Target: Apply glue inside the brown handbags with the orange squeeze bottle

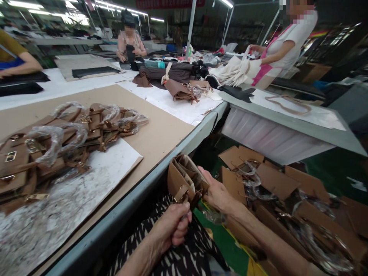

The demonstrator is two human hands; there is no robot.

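Note:
A brown handbag (176,177) with gold-coloured hardware rests over my lap, its folded inner lining facing up. My left hand (174,226) is closed in a fist at the bag's near side, by a strap with a metal ring; the fingers seem wrapped round part of that strap or its plastic wrap. My right hand (216,193) lies along the bag's right side, fingers stretched towards its upper edge, thumb side hidden. Patterned black-and-white cloth (161,245) covers my lap under the bag.
Several brown handbags (94,130) with plastic-wrapped handles lie on the worktable (161,119) at left. More brown bags (287,207) fill the floor area at right. A second table (301,111) stands beyond. Co-workers (130,42) work at the far tables.

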